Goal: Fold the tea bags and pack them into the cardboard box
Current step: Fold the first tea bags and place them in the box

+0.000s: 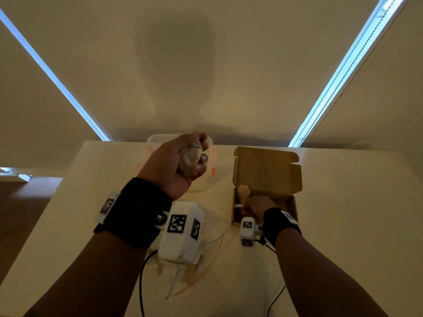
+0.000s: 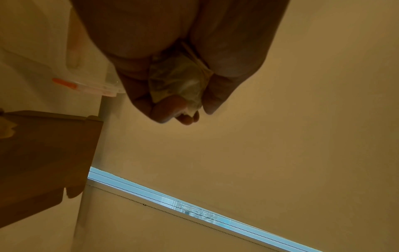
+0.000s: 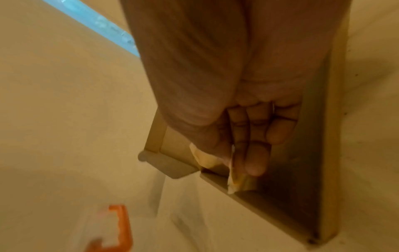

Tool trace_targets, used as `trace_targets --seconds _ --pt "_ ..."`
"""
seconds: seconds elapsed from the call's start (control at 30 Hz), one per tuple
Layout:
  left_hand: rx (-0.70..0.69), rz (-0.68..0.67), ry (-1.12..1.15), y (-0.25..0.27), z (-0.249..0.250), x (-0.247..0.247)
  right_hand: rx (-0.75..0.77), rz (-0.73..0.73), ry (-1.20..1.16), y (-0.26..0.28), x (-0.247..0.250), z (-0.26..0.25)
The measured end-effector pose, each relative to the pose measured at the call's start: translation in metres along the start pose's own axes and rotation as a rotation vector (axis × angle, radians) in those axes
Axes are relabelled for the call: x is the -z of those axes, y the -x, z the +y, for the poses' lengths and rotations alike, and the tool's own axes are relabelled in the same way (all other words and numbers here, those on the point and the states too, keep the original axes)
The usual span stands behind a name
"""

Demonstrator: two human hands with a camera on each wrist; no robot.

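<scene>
My left hand (image 1: 199, 154) is raised palm-up over the table, its fingers curled round a crumpled bundle of tea bags (image 1: 188, 162). The left wrist view shows that pale bundle (image 2: 177, 80) gripped between thumb and fingers (image 2: 166, 110). My right hand (image 1: 256, 203) reaches down into the open cardboard box (image 1: 294, 202), whose lid (image 1: 265, 170) stands up behind it. A tan tea bag (image 1: 243, 192) sticks up by the box's left wall. In the right wrist view the thumb and fingers (image 3: 254, 158) pinch this tea bag (image 3: 207, 158) inside the box (image 3: 323, 153).
A clear plastic container with orange clips (image 1: 213, 163) stands behind my left hand, at the table's far edge. A clear zip bag (image 1: 196, 268) with tea bags lies in front, under my left wrist. Cables trail across the pale table (image 1: 343, 225). Blinds hang beyond the table.
</scene>
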State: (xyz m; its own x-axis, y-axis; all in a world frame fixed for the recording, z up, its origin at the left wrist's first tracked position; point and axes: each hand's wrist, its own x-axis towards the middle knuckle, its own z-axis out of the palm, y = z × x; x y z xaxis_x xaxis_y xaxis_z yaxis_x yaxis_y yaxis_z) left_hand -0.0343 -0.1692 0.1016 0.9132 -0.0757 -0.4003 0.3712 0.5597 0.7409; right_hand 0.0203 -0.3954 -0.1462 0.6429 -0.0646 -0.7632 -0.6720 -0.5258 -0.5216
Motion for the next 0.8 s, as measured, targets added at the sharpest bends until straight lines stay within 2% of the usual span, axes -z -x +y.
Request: trace_targets --seconds 0.1,0.2,0.37,0.5,0.63,0.8 --pt "0.006 -0.008 -0.010 0.001 -0.001 0.001 -0.082 -0.084 -0.240 -0.004 0.008 -0.004" --pt "0.002 0.003 -0.023 0.002 -0.003 0.005 -0.035 -0.100 -0.240 -0.007 0.009 -0.003" --pt "0.023 0.033 -0.019 0.000 -0.008 0.014 0.009 0.030 -0.474 -0.019 -0.008 0.006" --pt "0.033 0.024 -0.031 -0.003 -0.014 0.021 0.049 0.144 -0.489 -0.030 -0.018 0.014" --pt "0.045 0.041 -0.036 -0.006 -0.018 0.028 0.083 0.261 -0.350 -0.036 -0.024 0.015" --pt "0.048 0.043 -0.033 -0.009 -0.018 0.028 0.084 0.311 -0.365 -0.024 -0.022 0.013"
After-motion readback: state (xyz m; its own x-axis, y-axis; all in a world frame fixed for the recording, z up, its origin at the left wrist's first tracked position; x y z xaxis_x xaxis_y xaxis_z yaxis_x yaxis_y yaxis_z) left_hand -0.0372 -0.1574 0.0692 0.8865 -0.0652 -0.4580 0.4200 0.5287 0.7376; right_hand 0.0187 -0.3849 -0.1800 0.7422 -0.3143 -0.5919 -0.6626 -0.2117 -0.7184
